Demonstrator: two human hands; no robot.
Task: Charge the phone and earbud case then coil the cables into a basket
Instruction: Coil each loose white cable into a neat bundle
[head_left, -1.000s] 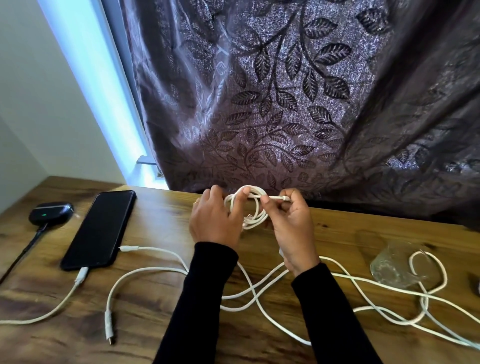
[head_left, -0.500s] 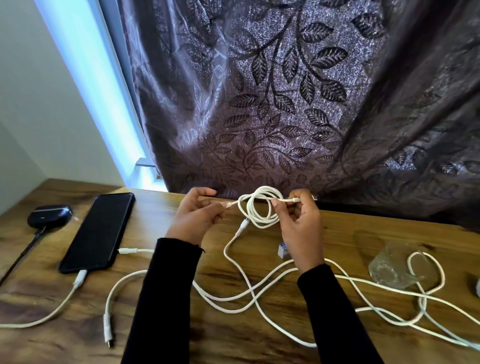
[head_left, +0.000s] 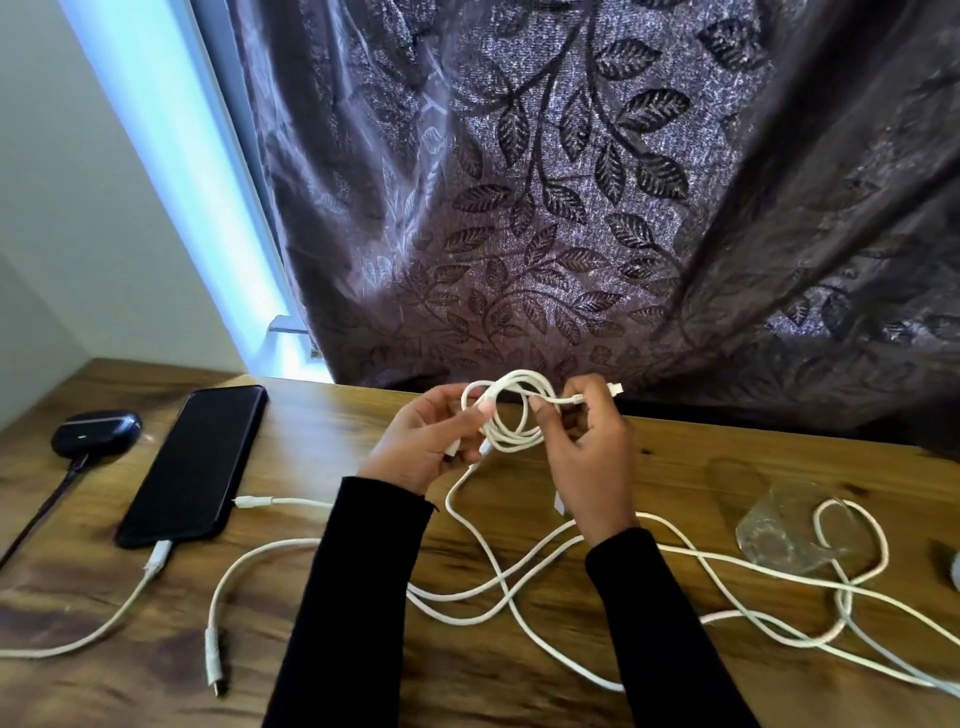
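Dark leaf-patterned curtain (head_left: 571, 208) hangs behind the wooden surface (head_left: 322, 441). Above its far middle, the left hand (head_left: 421, 441) pinches one side of a small white cable coil (head_left: 506, 415), while the right hand (head_left: 587, 452) pinches the other side near the plug end. Loose white cables (head_left: 519, 587) trail across the near surface. At far left, the black phone (head_left: 195, 462) lies plugged in, the dark earbud case (head_left: 96, 434) just beside it. A clear glass (head_left: 784, 530) lies at right.
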